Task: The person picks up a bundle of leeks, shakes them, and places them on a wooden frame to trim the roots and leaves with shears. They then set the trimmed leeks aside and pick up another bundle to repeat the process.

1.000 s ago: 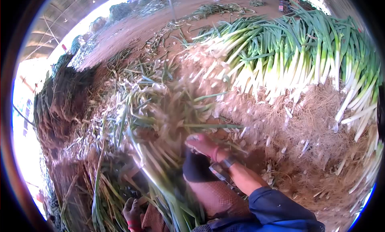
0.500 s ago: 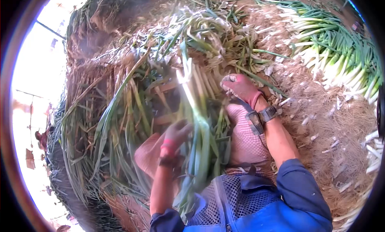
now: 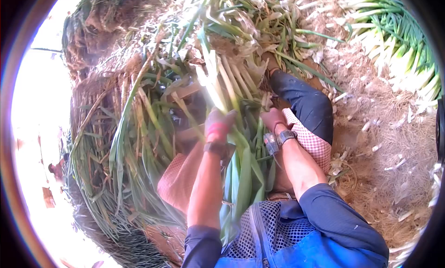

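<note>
My left hand [image 3: 219,123], in a glove with a pink cuff, is closed around a large green onion [image 3: 212,85]. Its white stem points away from me, and its green leaves hang down over my lap. Just to the right, my right hand [image 3: 274,118], in a reddish glove, is closed beside the leaves; what it holds, if anything, is hidden. Beyond both hands lie several more onion stems [image 3: 235,78] side by side. Both wrists wear dark bands.
An untrimmed onion heap [image 3: 125,143] with dry roots covers the left side. Peeled green onions [image 3: 394,41] lie in a row at upper right. Cut roots and scraps [image 3: 375,147] litter the ground on the right. Stripped leaves [image 3: 232,22] are piled ahead.
My left hand has moved up and right onto the onion's stem. My right hand has come down and left toward the leaves, and my right leg now shows further out to the right.
</note>
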